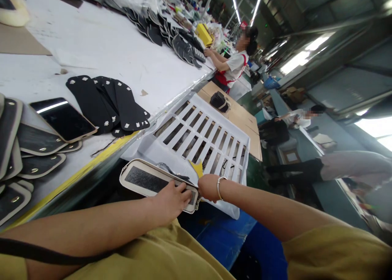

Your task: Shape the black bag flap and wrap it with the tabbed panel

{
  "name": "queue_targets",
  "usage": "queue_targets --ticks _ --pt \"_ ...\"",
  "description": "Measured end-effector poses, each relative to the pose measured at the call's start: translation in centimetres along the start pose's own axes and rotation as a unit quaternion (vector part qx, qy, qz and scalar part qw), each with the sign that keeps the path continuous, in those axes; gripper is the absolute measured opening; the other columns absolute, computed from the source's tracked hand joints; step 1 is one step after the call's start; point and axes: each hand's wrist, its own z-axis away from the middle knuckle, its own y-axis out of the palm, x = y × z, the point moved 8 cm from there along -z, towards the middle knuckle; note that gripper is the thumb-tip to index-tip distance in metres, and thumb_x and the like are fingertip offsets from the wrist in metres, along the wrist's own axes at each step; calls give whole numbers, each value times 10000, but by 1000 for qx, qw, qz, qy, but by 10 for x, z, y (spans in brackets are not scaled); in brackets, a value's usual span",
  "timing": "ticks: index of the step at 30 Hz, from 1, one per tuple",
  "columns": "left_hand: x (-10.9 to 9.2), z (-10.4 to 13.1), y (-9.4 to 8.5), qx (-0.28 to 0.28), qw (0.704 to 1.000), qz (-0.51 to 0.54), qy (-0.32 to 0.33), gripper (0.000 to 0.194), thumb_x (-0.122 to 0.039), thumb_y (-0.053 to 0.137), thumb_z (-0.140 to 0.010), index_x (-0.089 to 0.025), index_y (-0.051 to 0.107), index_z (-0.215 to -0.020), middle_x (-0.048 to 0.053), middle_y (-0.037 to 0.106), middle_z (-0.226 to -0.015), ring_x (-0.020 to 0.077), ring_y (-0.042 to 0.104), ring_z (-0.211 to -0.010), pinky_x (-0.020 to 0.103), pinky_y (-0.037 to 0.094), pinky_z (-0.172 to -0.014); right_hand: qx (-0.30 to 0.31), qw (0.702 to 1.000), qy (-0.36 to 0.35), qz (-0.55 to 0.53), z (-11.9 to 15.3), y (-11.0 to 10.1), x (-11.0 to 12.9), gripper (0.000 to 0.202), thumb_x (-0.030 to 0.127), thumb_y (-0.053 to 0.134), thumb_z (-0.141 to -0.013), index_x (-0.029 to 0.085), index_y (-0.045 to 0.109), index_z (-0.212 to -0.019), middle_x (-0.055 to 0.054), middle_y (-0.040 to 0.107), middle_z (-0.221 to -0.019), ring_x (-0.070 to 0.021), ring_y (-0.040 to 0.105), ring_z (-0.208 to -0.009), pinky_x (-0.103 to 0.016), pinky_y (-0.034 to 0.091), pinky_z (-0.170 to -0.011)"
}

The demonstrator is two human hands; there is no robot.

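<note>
A long, narrow cream-edged bag piece (142, 181) with a black panel lies slantwise in front of me. My left hand (174, 200) rests on its near end, fingers bent over the black panel. At the right end of the piece, my right hand (210, 187) is closed in a fist against its edge. A yellow pointed piece (197, 168) sticks out beyond my right fist; what it belongs to is hidden. What lies inside the right fist cannot be seen. Behind the hands is a white slatted plastic crate (196, 128).
On the white table (116, 47) at left lie black strap-shaped pieces (101, 102), a phone (63, 118) and grey cream-edged pieces (39, 149). Beyond the crate, a black bundle (219, 101) sits on cardboard (243, 122). A co-worker (232, 67) works farther along the table.
</note>
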Motion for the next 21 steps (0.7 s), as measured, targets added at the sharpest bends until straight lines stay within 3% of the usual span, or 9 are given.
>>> queue_targets --ticks 4,7,9,13,17,19,21 --pt "-5 2 0 -4 1000 -29 5 350 -255 468 -844 -159 570 -1165 118 534 -1163 274 456 -951 424 388 -659 24 991 54 -121 1 27 -15 353 202 423 -831 142 541 -504 -51 613 -493 -146 598 -451 -277 521 -547" --pt "-7 3 0 -8 999 -29 22 332 -289 499 -826 -199 601 -1128 97 449 -1308 287 446 -983 423 390 -663 19 967 98 -233 2 47 -19 330 200 367 -864 151 536 -585 -30 621 -529 -112 574 -412 -223 503 -471" --pt "-7 3 0 -4 999 -22 30 329 -292 502 -824 -204 599 -1126 92 462 -1300 283 450 -982 417 393 -660 8 966 101 -239 5 53 -18 343 201 336 -876 148 544 -609 -48 634 -560 -117 589 -438 -215 497 -468" --pt "-6 2 0 15 999 -18 27 341 -275 485 -834 -215 581 -1156 80 506 -1265 288 442 -1009 419 400 -658 -62 979 79 -179 23 38 -15 312 254 392 -844 135 597 -641 -124 667 -666 -197 651 -593 -274 503 -552" --pt "-6 2 -1 16 999 -24 30 295 -259 482 -838 -216 618 -1096 68 512 -1281 293 426 -1060 420 398 -671 -143 989 15 11 36 13 -2 317 312 438 -814 109 653 -701 -197 683 -797 -316 649 -840 -364 486 -698" --pt "-6 3 -2 -7 999 -32 28 324 -265 480 -844 -193 597 -1137 93 521 -1271 280 446 -1031 407 391 -659 -146 988 5 44 33 10 0 327 323 433 -811 113 650 -685 -180 681 -743 -302 656 -785 -348 485 -655" --pt "-8 5 -4 -28 998 -47 31 377 -283 485 -845 -156 562 -1192 122 532 -1251 272 467 -989 396 382 -641 -125 991 20 -44 26 15 -8 324 328 422 -816 135 622 -648 -116 650 -614 -235 650 -628 -293 475 -552"
